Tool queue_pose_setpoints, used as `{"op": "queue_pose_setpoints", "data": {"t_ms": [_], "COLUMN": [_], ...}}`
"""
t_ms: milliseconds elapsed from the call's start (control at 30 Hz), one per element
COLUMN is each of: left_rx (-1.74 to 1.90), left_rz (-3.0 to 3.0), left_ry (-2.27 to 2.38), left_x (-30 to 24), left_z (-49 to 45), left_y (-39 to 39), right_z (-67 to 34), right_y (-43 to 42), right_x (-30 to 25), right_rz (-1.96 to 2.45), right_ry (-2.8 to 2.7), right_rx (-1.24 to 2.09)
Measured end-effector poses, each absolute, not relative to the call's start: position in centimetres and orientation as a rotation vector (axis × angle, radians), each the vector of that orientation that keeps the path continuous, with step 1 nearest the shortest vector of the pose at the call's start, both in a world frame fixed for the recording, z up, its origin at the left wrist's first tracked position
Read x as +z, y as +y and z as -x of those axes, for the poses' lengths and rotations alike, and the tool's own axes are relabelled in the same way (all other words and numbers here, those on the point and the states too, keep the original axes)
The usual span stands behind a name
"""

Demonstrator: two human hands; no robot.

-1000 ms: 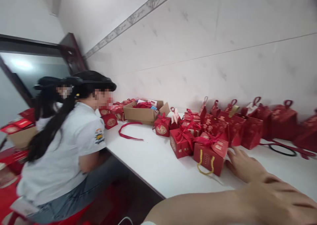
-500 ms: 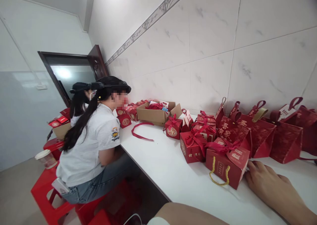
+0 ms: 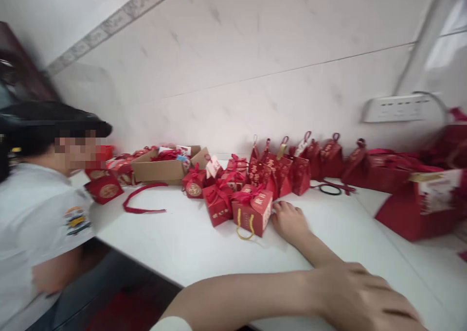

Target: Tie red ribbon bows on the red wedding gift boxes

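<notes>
My right hand lies palm down on the white table, its loosely bent fingers against or just beside a red gift box with a ribbon bow and gold cord handle. It does not grip the box. My left arm reaches in from the lower left and crosses over my right forearm. My left hand rests there with fingers stretched out, slightly blurred. Close to the gold-corded box stand another bow-tied red box and a smaller one.
Peaked red gift boxes line the wall. A cardboard carton holds red ribbons; a loose red ribbon lies before it. A black ring and a large red box are rightward. Another person sits left.
The view has swung right, revealing a power strip and more red boxes. My left hand has come into view, over my right forearm. My right hand stays beside the gold-corded box.
</notes>
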State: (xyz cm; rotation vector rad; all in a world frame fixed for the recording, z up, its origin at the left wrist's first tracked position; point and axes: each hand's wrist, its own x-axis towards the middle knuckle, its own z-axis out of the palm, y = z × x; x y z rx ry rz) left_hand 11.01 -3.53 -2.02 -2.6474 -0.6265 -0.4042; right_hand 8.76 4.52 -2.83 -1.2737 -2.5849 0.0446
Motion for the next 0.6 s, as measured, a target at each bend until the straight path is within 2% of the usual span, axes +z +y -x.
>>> {"op": "queue_pose_setpoints", "data": {"t_ms": [333,600], "left_rx": [-1.032,-1.112], "left_rz": [2.7,2.736], "left_ry": [-0.415,-0.509], "left_x": [-1.7,-1.1], "left_z": [-7.3,-7.0], "left_y": [-2.9,-3.4], "right_z": [-8.7,-8.5], "right_y": [4.8,5.1], "right_x": [-2.3,-2.7], "right_rz": [1.239,1.288], "right_ry": [-2.535,-2.469], "right_rx": [0.005,-0.018]}}
